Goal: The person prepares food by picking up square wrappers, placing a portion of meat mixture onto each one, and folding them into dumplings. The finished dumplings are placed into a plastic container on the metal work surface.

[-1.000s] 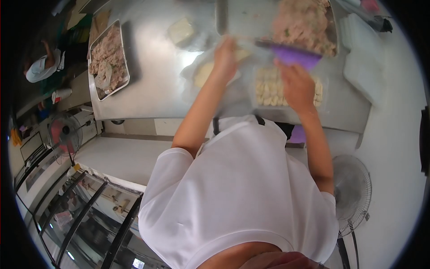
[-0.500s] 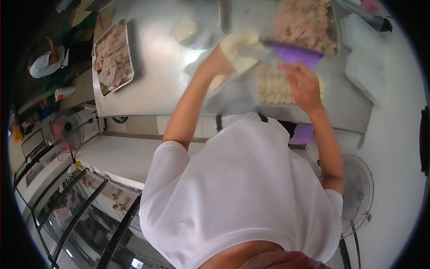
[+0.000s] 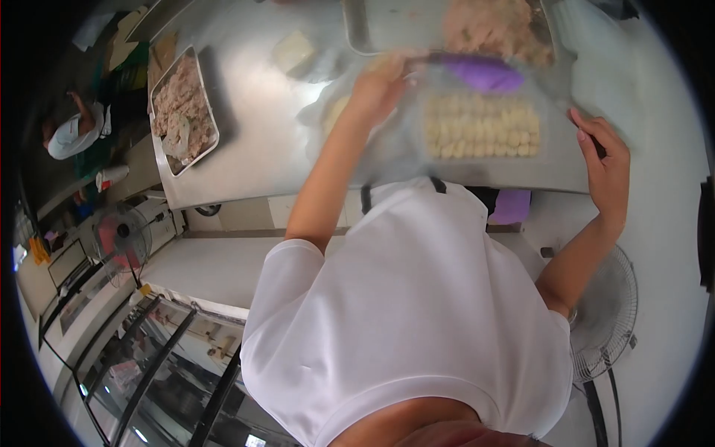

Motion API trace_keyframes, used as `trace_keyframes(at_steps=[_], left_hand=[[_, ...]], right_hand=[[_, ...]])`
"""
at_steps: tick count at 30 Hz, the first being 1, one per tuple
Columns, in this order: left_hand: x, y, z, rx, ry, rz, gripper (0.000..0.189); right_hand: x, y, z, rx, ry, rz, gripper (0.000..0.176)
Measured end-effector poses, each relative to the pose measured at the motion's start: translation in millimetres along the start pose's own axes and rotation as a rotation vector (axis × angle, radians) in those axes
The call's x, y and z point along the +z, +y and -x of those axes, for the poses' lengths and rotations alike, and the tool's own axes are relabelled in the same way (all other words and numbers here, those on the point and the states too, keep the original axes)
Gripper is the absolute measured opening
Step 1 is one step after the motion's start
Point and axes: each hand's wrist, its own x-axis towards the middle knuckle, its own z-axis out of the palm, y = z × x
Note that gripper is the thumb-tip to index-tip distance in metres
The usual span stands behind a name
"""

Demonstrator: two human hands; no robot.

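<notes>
My left hand (image 3: 378, 91) is blurred, its fingers curled together at the near end of a dark strip beside a purple item (image 3: 484, 73); what they hold is too smeared to name. My right hand (image 3: 607, 153) is off to the right, thumb and index finger pinched on something thin I cannot make out. Between my hands lies a tray of small pale pieces in rows (image 3: 482, 128). Under my left forearm, a pale round piece (image 3: 337, 112) rests on a clear sheet. A pale stack (image 3: 294, 52) sits farther up the metal table (image 3: 253, 160).
A tray of minced filling (image 3: 182, 112) stands at the left, and another heap of filling (image 3: 491, 30) at the top right. White containers (image 3: 596, 71) are by the right edge. A fan (image 3: 607, 313) stands below right. Another person (image 3: 74, 134) is at the far left.
My right hand has moved from above the rows of pieces out to the right. My left fingers have curled in, and the pale sheet is no longer spread over that hand.
</notes>
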Motion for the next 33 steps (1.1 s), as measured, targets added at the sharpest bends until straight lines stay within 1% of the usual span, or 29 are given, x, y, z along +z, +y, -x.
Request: trace_keyframes(at_steps=[1,2,3,4,5,6,8,9,10,11,13,14,16,17,18,20,21,22,24,25,27,28,30,31,33], left_hand=[[3,-4,0,-0.030,0.049,0.377,0.026],[2,-9,-4,-0.043,0.040,0.376,0.026],[-2,-14,-12,-0.044,0.004,0.550,0.026],[6,-7,-13,-0.048,-0.029,0.724,0.026],[12,1,-11,-0.050,0.011,0.877,0.038],[6,4,-17,-0.066,0.007,0.879,0.038],[-18,10,-42,0.087,-0.116,0.858,0.055],[-31,14,-53,0.077,-0.079,0.843,0.060],[-34,20,-59,0.063,-0.044,0.828,0.066],[-34,19,-61,0.039,-0.058,0.828,0.066],[-17,23,-59,0.102,0.095,0.607,0.059],[-6,17,-58,0.079,0.075,0.611,0.059],[15,-1,-55,0.123,0.221,0.016,0.043],[7,-23,-57,0.139,0.061,-0.207,0.018],[16,-39,-57,0.019,0.063,-0.392,0.008],[47,-66,-41,-0.075,-0.026,-0.356,0.019],[46,-90,-44,-0.180,-0.057,-0.454,0.025],[53,-101,-41,-0.179,-0.060,-0.454,0.025],[69,-117,-36,-0.173,-0.152,-0.788,0.030],[77,-120,-32,-0.173,-0.158,-0.787,0.030],[91,-126,-25,0.524,-0.126,-1.105,0.028],[94,-129,-26,0.524,-0.130,-1.102,0.028],[99,-135,-26,0.415,-0.134,-1.157,0.031],[101,-139,-29,0.415,-0.135,-1.157,0.031],[103,-148,-35,0.469,-0.206,-1.455,0.036]], right_hand=[[2,12,7,-0.003,0.017,-0.016,0.027],[8,20,14,-0.006,0.033,-0.033,0.026],[14,26,21,0.007,0.040,-0.030,0.026],[21,33,28,0.067,0.032,-0.073,0.026],[28,39,36,0.128,0.022,-0.116,0.026],[34,43,44,0.144,0.027,-0.113,0.026],[47,50,58,0.182,0.039,-0.212,0.027],[52,55,65,0.198,0.053,-0.209,0.027],[57,59,73,0.228,0.084,-0.271,0.026],[60,63,81,0.260,0.117,-0.333,0.026],[60,69,94,0.325,0.130,-0.314,0.026],[59,72,101,0.373,0.123,-0.300,0.026],[59,75,111,0.421,0.168,-0.328,0.026],[60,76,114,0.444,0.190,-0.367,0.026],[60,79,117,0.451,0.198,-0.365,0.026],[62,84,122,0.406,0.258,-0.349,0.027],[62,86,124,0.405,0.261,-0.349,0.027],[61,87,127,0.423,0.260,-0.349,0.028],[61,87,131,0.444,0.264,-0.346,0.028],[61,86,133,0.463,0.267,-0.340,0.028],[61,86,138,0.486,0.273,-0.331,0.028],[62,87,140,0.489,0.282,-0.342,0.028],[62,87,145,0.494,0.290,-0.354,0.028],[62,87,146,0.504,0.284,-0.344,0.028],[62,88,147,0.512,0.279,-0.334,0.028]])
